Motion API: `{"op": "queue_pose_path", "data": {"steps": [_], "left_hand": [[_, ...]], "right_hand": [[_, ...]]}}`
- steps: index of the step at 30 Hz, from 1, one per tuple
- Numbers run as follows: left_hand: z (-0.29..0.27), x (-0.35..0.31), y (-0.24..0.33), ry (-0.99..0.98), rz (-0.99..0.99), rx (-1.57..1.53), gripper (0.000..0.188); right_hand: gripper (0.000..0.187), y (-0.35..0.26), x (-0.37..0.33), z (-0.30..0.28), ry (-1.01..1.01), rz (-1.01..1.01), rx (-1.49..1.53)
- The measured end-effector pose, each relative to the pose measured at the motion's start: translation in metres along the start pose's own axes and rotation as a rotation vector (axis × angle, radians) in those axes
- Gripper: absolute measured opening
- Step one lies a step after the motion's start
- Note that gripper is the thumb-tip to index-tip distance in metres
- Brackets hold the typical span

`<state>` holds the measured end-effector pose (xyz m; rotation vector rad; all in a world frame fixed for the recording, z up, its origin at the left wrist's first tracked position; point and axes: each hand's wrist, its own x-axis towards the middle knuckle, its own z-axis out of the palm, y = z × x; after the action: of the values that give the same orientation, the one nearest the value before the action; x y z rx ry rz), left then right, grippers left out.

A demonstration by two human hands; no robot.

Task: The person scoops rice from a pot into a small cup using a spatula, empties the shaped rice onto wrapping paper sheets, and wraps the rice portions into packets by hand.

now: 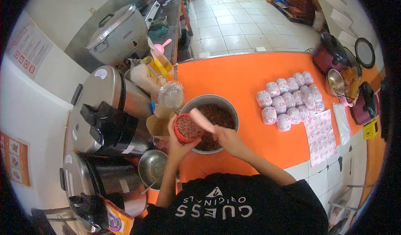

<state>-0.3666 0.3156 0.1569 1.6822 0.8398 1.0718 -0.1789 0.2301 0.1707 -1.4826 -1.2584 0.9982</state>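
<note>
My left hand (pixel 176 145) is wrapped round a red cup (pixel 178 136), which is filled with reddish-brown cooked rice (pixel 190 127). In my right hand (pixel 227 141) is a pale pink rice paddle (pixel 201 119), its blade tilted over the cup's rim. Below both hands stands a round metal pot (pixel 236 120) with more dark reddish rice (pixel 215 113) inside. The cup is held over the pot's left side. My right hand hovers above the pot's right edge. The paddle's tip is next to the rice in the cup.
Several wrapped round packets (pixel 288 99) sit in rows on the orange table (pixel 217 76), beside printed wrapping sheets (pixel 321 136). Large rice cookers (pixel 104 113) line the left, near a metal bowl (pixel 152 168) and a clear plastic container (pixel 170 94). More cookers (pixel 330 53) stand far right.
</note>
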Motion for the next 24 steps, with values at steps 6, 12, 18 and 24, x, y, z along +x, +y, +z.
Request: {"op": "queue_pose_path", "data": {"steps": [6,12,18,24], "left_hand": [[0.008,-0.004,-0.005,0.049,0.188,0.302,0.108],[-0.003,-0.016,0.003,0.302,0.316,0.573,0.101],[-0.006,-0.027,0.027,0.431,0.223,0.05,0.103],[0.035,-0.025,0.091,-0.037,0.121,-0.352,0.15]], "right_hand": [[0.042,0.006,-0.025,0.042,0.014,-0.055,-0.025],[0.044,-0.004,0.005,0.024,-0.194,-0.112,-0.226],[0.037,0.002,0.018,0.01,-0.025,-0.139,-0.819],[0.048,-0.036,-0.03,-0.014,-0.316,0.546,1.419]]}}
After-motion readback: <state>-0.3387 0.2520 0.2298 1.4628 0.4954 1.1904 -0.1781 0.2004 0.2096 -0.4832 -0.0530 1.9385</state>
